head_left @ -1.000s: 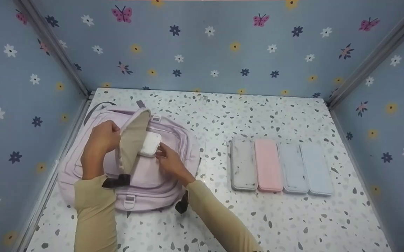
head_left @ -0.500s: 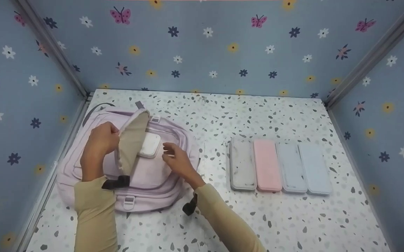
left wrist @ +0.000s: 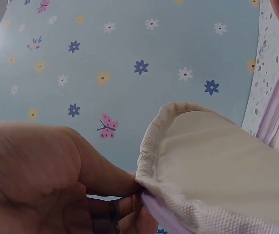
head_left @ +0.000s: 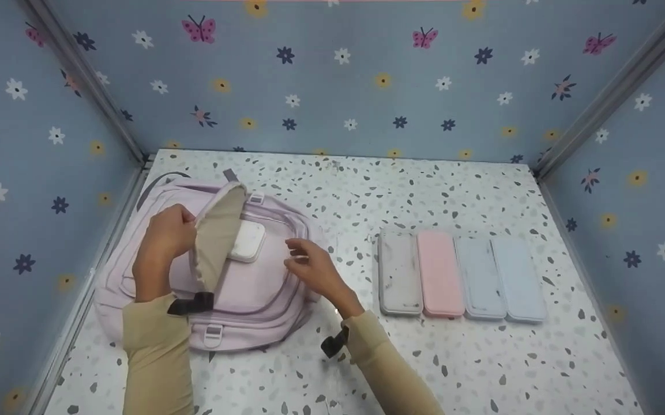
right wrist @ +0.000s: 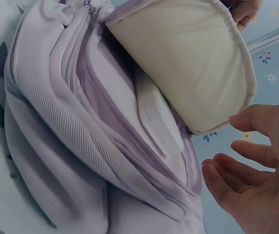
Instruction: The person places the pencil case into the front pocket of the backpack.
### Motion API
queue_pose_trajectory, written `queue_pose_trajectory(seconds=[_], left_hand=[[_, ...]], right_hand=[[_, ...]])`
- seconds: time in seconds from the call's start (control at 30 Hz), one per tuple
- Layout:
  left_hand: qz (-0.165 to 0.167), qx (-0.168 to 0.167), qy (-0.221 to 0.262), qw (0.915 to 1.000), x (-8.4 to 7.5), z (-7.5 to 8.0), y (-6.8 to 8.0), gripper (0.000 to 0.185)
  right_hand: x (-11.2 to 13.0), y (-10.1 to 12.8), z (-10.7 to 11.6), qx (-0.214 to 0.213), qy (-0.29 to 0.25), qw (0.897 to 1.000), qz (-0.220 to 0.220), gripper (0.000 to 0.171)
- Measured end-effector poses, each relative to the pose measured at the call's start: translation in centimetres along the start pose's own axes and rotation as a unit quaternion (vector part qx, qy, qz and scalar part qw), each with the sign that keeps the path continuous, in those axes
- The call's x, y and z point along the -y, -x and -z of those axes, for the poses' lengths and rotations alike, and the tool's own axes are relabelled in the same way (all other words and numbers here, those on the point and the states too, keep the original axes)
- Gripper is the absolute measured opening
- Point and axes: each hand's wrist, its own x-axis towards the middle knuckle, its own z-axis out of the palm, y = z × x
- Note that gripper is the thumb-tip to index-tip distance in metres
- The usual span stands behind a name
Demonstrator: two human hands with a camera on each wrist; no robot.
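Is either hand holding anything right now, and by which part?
The left hand pinches the backpack's front flap by its raised outer edge, holding the pocket open. The right hand holds nothing, fingers relaxed beside the white case.

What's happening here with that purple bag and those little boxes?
A person's left hand pinches the backpack's front flap open. A white case sits partly tucked into the lilac backpack. The right hand hovers open beside it, holding nothing. Four more cases, grey, pink and two pale blue, lie in a row on the speckled table.
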Motion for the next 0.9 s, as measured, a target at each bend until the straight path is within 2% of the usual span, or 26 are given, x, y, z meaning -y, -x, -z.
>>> queue_pose_trajectory(seconds=[0.1,0.2,0.37,0.43,0.5,0.73,0.9], left_hand=[[0.004,0.0,0.004,1.0,0.0,0.0,0.1,0.027],[0.005,-0.001,0.005,1.0,0.1,0.0,0.2,0.028],[0.006,0.0,0.003,1.0,0.3,0.0,0.3,0.028],[0.007,0.001,0.004,1.0,0.3,0.1,0.3,0.028],[0.008,0.002,0.004,1.0,0.3,0.1,0.3,0.028],[0.007,0.001,0.008,0.9999,0.3,0.2,0.3,0.027],[-0.001,-0.001,0.002,1.0,0.4,0.1,0.3,0.028]], right_hand=[[0.0,0.8,0.9,-0.015,0.001,0.999,0.029,0.04],[1.0,2.0,2.0,-0.027,0.003,0.999,0.047,0.041],[3.3,4.1,4.1,-0.047,0.008,0.998,0.05,0.041],[3.5,4.6,4.7,-0.057,0.011,0.997,0.05,0.041],[3.1,5.0,5.3,-0.07,0.015,0.996,0.047,0.042],[-1.1,5.8,6.6,-0.11,0.029,0.993,0.014,0.047],[-2.2,7.2,7.8,-0.134,0.042,0.99,-0.006,0.05]])
